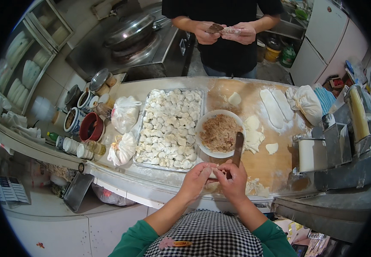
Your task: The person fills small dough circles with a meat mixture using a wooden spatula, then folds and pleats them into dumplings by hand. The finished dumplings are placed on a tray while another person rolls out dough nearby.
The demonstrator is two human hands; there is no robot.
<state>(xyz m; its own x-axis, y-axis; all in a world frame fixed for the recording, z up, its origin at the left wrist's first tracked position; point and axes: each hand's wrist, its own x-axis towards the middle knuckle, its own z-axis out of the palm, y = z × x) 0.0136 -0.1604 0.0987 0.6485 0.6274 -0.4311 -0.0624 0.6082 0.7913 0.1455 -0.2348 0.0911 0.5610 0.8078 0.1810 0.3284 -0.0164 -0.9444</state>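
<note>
Close to the front edge of the counter, my left hand (pixel 194 180) and my right hand (pixel 236 180) meet at a small dumpling (pixel 212 174). Fingers of both hands pinch its pale dough, and they hide most of it. My right hand also keeps a brown flat filling spatula (pixel 238 147) in its grip, the blade pointing up and away. Just beyond is a white bowl (pixel 199 142) of minced filling (pixel 219 131). Left of the bowl, rows of floured dumplings (pixel 172 125) cover a metal tray (pixel 202 99). Thin dough wrappers (pixel 253 133) lie in a pile on the bowl's right.
Across the counter a person (pixel 227 61) in black holds a spatula and a piece of dough. Two dough strips (pixel 272 107) lie beside a tied cloth bag (pixel 306 102). A dough-rolling machine (pixel 336 151) stands right. Tied bags (pixel 126 114) and a red bowl (pixel 91 126) stand left.
</note>
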